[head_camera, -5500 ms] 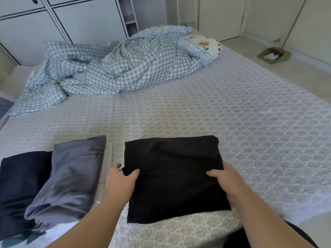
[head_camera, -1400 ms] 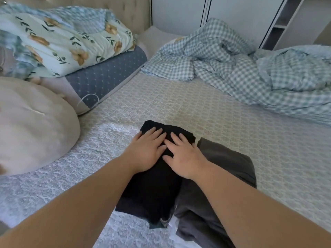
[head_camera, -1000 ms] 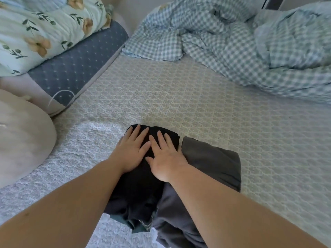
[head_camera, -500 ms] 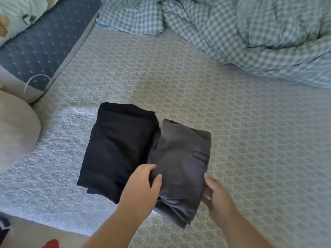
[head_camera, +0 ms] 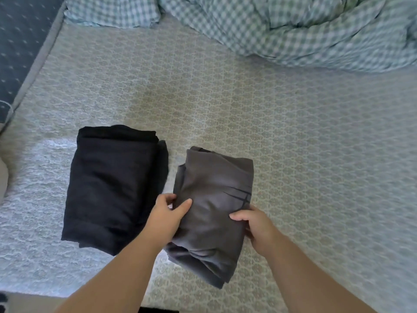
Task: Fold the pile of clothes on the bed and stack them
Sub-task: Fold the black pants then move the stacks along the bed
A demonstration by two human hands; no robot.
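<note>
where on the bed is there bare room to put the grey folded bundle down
Widest bare sheet lies right of the grey bundle, up to the checked duvet. Another patch sits beyond both bundles. Crowded: the narrow gap by the black bundle, where the left hand grips; the right hand holds the other side.

No text, label or number can be read anywhere.

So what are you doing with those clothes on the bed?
A person is folding laundry on the bed. Both hands grip a folded grey garment: the left hand pinches its left edge, and the right hand holds its right edge. Beside it, to the left, lies a folded black garment, with a gap between the two. The grey one is not yet stacked on the black one. A rumpled checked blanket sits at the far side.
</note>
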